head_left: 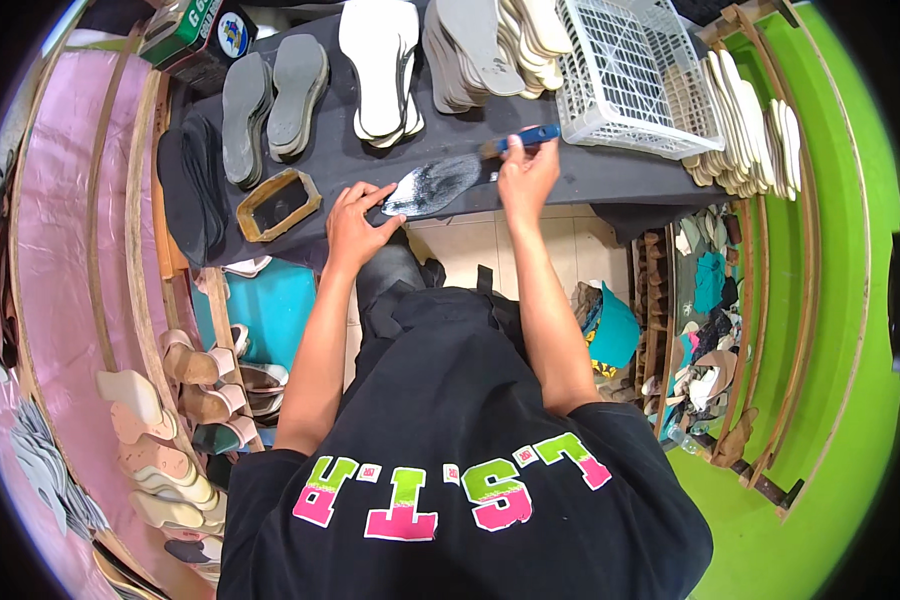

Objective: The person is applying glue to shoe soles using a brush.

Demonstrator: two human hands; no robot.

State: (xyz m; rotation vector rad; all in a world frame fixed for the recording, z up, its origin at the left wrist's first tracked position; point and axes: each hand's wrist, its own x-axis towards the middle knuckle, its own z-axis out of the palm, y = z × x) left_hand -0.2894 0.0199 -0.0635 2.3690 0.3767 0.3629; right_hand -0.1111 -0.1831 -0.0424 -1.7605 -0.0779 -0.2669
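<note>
At the near edge of the dark-covered table lies a shoe insole (434, 187), black with white streaks and a whiter end on the left. My left hand (358, 226) grips that whiter end between thumb and fingers. My right hand (528, 182) is closed around a paintbrush (539, 134) with a blue handle. Its bristles point left and sit at the insole's far right end; whether they touch it I cannot tell. Left of my left hand stands an open, angular container (303, 212) with a yellowish-brown, crusted rim and a dark inside.
Stacks of grey insoles (296, 95), white insoles (378, 65) and black insoles (192, 180) stand on the table. A white plastic crate (630, 80) is at the right, beside more cream insoles (742, 125). A green tin (192, 40) stands far left. Shelves with shoe parts flank me.
</note>
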